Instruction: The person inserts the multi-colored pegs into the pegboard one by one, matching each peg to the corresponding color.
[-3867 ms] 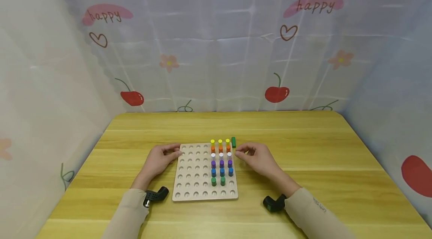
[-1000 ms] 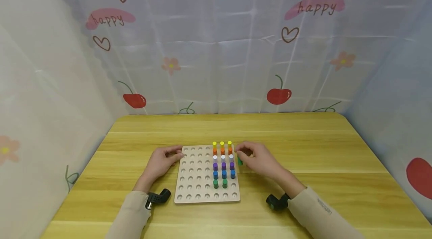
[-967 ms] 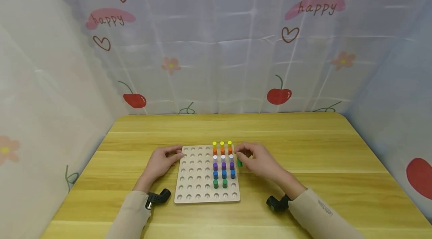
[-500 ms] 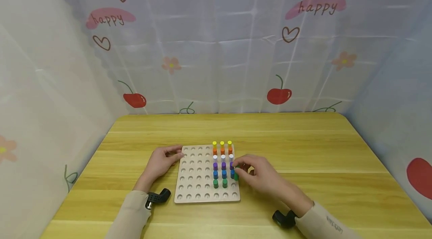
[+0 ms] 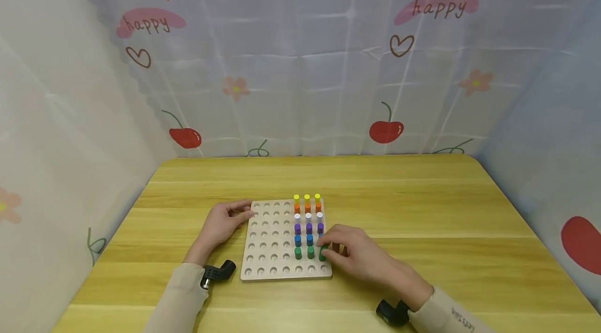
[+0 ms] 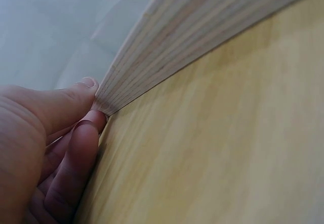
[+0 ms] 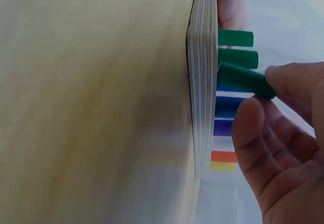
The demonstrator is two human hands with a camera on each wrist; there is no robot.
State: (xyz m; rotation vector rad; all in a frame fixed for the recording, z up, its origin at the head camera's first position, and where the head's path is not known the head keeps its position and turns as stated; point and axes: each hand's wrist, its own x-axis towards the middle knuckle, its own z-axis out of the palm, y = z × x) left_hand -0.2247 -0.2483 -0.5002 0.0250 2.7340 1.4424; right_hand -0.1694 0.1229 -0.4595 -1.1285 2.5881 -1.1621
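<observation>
A wooden pegboard with rows of round holes lies on the table. My left hand grips its far left corner, thumb against the upper edge and fingers low at the side. My right hand pinches a green peg between thumb and fingertips at the right-hand column, just nearer than the blue row. In the right wrist view this peg leans, its lower end at the board's face. Two more green pegs stand upright in that row. The hole under the held peg is hidden.
Rows of blue, purple, white, orange and yellow pegs fill the right-hand columns. Holes show at left and along the near row. Black wrist cameras sit at both cuffs. A patterned curtain hangs behind the table.
The green peg that lay beside the board's far right corner was picked up by my right hand and carried nearer, to the green row. My left hand stays at its corner.
</observation>
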